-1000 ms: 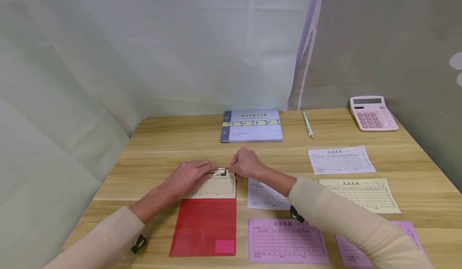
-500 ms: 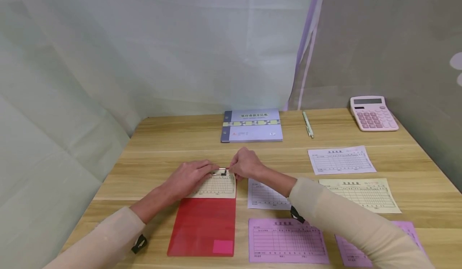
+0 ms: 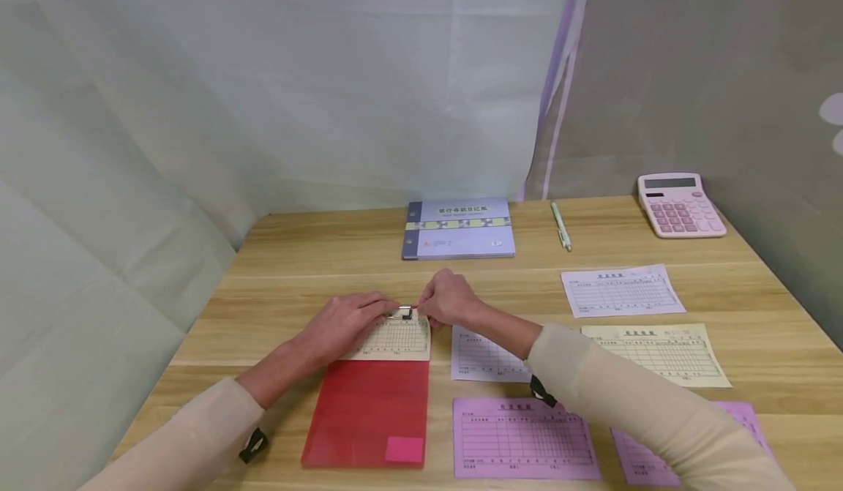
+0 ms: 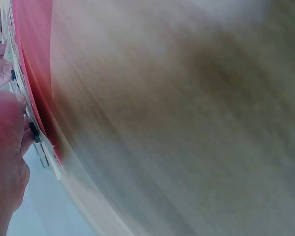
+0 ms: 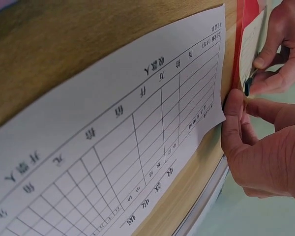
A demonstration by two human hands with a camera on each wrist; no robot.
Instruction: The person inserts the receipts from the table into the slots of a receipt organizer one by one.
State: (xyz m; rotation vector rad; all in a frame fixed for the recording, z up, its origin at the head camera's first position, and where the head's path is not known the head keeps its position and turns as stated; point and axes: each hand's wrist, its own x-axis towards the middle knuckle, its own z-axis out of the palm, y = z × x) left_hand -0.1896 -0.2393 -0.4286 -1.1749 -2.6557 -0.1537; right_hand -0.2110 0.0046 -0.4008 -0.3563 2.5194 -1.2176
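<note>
A red folder (image 3: 375,410) with a pink label lies on the table, and a cream receipt slip (image 3: 395,341) covers its top part. Across the slip's upper edge runs a metal fastener (image 3: 406,314) with black pieces on it. My left hand (image 3: 345,323) pinches the fastener, thumb and fingers bent around it in the right wrist view. Close beside it, my right hand (image 3: 451,299) pinches the top right corner of the slip and folder, with thumb and forefinger (image 5: 232,115) together. The fingers hide part of that corner.
White receipts (image 3: 622,291), a cream one (image 3: 665,355) and purple ones (image 3: 527,440) are spread right of the folder, some partly under my right sleeve (image 3: 632,396). A blue account book (image 3: 461,231), a pen (image 3: 561,226) and a pink calculator (image 3: 681,207) lie along the back.
The folder's lower end has swung slightly left. Both hands have kept nearly the same place and hold at the top edge.
</note>
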